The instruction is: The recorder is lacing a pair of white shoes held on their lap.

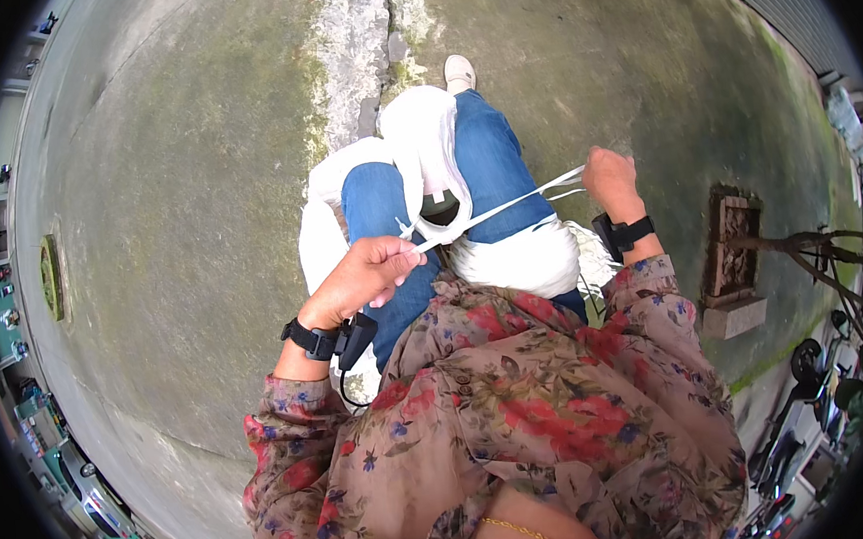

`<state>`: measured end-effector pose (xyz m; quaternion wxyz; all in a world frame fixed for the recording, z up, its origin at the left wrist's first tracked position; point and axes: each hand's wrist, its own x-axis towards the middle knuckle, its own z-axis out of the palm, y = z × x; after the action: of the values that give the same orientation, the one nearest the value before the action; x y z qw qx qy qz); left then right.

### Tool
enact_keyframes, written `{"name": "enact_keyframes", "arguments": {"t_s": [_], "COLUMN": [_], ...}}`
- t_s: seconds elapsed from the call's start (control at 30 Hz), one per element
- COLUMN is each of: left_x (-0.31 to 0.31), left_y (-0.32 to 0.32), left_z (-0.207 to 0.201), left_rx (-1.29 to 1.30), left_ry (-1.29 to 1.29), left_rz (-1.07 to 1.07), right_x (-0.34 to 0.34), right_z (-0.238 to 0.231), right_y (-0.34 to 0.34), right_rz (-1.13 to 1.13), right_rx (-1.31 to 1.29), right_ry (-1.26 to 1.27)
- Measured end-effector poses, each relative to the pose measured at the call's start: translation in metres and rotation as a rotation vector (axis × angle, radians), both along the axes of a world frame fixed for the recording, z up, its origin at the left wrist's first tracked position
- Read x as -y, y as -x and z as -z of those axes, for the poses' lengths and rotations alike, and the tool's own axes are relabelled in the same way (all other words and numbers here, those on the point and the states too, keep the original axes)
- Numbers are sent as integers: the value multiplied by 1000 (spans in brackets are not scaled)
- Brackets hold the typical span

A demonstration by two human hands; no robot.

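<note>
left: pale looped bundle [322, 227] along the outside of the left leg, left hand [377, 268] just inboard of it, thumb and index pinched narrow on a flat white strap [507, 208]. middle: strap runs taut across the lap, up and right, past the lower end of a white hank [420, 117] between the knees; short knotted ends [406, 230] sit just above the left fingers. right thigh carries a rounded white bundle [520, 261], strap passing above it. right hand [612, 181] in a loose fist round the far end, exact finger placement hidden; loose tail [567, 193] just below. far right of the lap: stray strands [593, 250]. risks: pinch looks small, so a hard pull from the right could slip it; tail or strands could snag on the wrist device [625, 234]; knees parting could drop the hank
</note>
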<state>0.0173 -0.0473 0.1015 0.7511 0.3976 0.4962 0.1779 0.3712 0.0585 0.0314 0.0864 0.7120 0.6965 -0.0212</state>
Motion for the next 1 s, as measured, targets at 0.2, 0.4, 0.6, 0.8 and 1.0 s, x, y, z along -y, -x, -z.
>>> {"name": "enact_keyframes", "arguments": {"t_s": [0.2, 0.4, 0.6, 0.8, 1.0], "left_x": [-22, -28, -24, -26, -26], "left_y": [-41, -51, -61, -75, -88], "left_z": [0, 26, 42, 97, 106], "left_rx": [-195, -226, 99, 432, 556], "left_ry": [-171, -144, 328, 515, 465], "left_rz": [89, -1, -515, -715, -878], "right_x": [30, 44, 24, 22, 29], "right_z": [-36, -24, -14, -14, 15], "right_y": [105, 136, 110, 113, 124], "right_rz": [-436, -314, 17, 70, -30], "right_rx": [-1249, -1281, -1379, -1511, -1510], "right_ry": [94, 560, 642, 664, 543]}}
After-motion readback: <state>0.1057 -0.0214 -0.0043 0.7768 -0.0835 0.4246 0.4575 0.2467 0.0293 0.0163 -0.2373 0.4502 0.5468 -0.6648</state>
